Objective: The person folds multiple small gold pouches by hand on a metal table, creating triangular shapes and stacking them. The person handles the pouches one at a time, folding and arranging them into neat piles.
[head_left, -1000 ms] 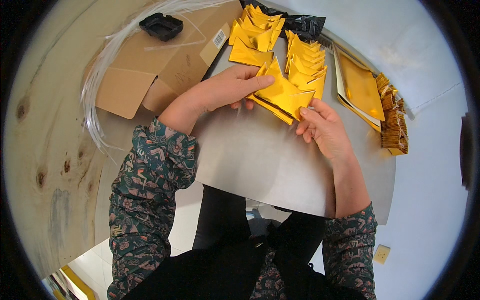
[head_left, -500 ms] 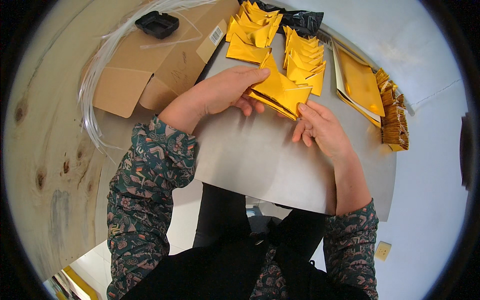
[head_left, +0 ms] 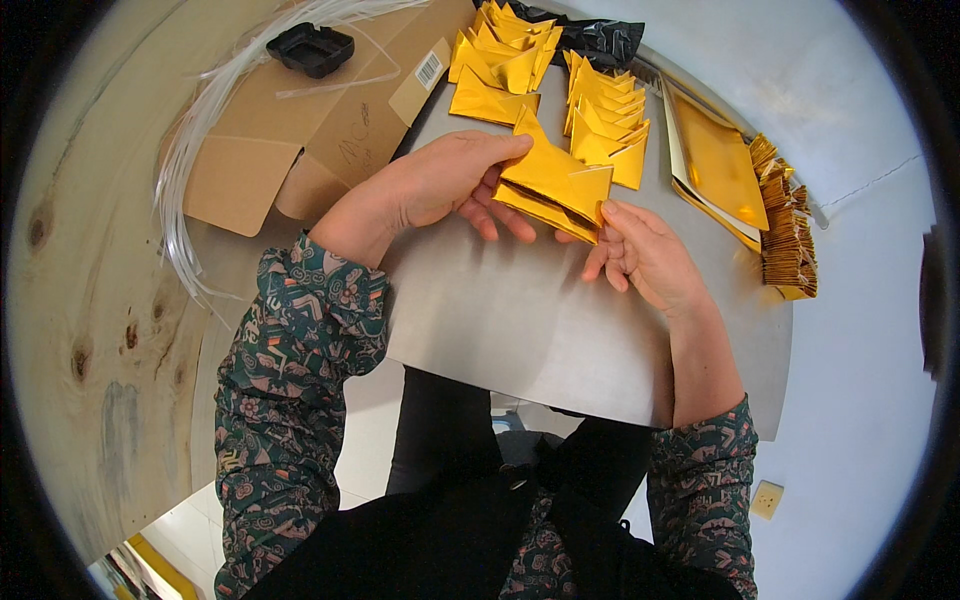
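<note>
A folded gold paper piece [head_left: 556, 182] with pointed ends is held between my two hands above the metal table [head_left: 500, 310]. My left hand [head_left: 450, 180] pinches its left end, thumb on top and the other fingers beneath. At the lower right corner my right hand [head_left: 642, 245] grips it between thumb and forefinger, the other fingers curled below. A gap shows along the piece's near edge. Just beyond stand two rows of similar folded gold pieces, a left row [head_left: 508, 50] and a right row [head_left: 608, 115].
On the left lies a cardboard box [head_left: 300, 130] with a black plastic tray [head_left: 311, 50] and clear strips [head_left: 180, 190] over it. Flat gold sheets [head_left: 718, 160] and bundled gold folded paper [head_left: 790, 240] sit at the right, by the wall. A black bag [head_left: 605, 42] lies behind.
The gold piece has tilted a little and its near edge gapes wider. My left fingers have stretched out more beneath it. Both hands keep their hold.
</note>
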Tool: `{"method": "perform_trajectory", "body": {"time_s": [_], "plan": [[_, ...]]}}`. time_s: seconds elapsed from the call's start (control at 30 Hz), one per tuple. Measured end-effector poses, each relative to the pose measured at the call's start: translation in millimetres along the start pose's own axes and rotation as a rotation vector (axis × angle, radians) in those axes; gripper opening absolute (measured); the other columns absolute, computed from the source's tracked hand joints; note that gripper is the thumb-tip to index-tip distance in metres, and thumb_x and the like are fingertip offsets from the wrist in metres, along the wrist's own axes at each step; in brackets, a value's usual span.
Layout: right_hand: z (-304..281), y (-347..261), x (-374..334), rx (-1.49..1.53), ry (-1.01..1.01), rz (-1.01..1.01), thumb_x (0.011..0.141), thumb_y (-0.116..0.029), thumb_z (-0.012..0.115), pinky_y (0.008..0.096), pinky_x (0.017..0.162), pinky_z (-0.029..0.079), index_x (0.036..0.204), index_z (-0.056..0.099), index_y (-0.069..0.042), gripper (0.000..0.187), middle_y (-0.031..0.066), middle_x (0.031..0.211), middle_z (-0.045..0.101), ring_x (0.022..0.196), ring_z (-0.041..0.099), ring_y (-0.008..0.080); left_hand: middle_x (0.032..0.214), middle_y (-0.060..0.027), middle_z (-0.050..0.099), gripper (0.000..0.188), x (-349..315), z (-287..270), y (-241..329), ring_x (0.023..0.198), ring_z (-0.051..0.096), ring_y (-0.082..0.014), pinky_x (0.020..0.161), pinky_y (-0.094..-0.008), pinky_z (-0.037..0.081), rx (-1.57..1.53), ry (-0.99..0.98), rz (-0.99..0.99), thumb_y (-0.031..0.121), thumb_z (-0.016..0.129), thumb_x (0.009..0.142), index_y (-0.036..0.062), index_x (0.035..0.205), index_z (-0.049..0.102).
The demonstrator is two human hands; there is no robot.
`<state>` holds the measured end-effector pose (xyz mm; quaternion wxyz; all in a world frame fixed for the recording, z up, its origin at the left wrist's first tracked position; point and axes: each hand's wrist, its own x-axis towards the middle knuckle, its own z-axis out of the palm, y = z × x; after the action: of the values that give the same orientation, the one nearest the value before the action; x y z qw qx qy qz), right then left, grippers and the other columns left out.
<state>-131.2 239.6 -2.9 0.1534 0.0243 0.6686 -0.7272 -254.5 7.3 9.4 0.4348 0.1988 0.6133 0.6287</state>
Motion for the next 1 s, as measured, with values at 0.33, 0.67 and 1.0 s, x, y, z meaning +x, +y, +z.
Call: {"method": "perform_trajectory", "body": {"time_s": [0.33,0.67,1.0], "plan": [[-0.4,3.0,0.7,0.078,0.088,0.041,0.103,-0.040,0.049,0.0176,0.042,0.041,0.109,0.059,-0.001,0.041,0.0058,0.086,0.063,0.066,0.069,0.0126,0.105,-0.0142,0.070,0.045,-3.3,4.6,4.6,0.073,0.074,-0.0227,0.045,-0.0231,0.054,0.034,0.051,-0.015,0.039,0.046,0.102,-0.0026,0.117,0.056],[1.0,3.9,1.6,0.066,0.144,0.039,0.101,-0.036,0.056,0.0174,0.041,0.039,0.103,0.060,-0.004,0.032,0.0040,0.081,0.063,0.060,0.064,0.0096,0.109,-0.0143,0.069,0.047,-6.9,3.6,6.5,0.073,0.074,-0.0208,0.051,-0.0232,0.056,0.089,0.034,-0.021,0.037,0.045,0.101,-0.0043,0.121,0.055],[-2.1,2.1,0.9,0.057,0.123,0.061,0.100,-0.035,0.059,0.0171,0.042,0.040,0.103,0.061,-0.003,0.032,0.0028,0.077,0.062,0.058,0.061,0.0070,0.103,-0.0093,0.068,0.042,-4.5,5.2,4.6,0.072,0.072,-0.0164,0.050,-0.0215,0.055,0.054,0.048,-0.010,0.037,0.050,0.099,0.0002,0.117,0.055]]}}
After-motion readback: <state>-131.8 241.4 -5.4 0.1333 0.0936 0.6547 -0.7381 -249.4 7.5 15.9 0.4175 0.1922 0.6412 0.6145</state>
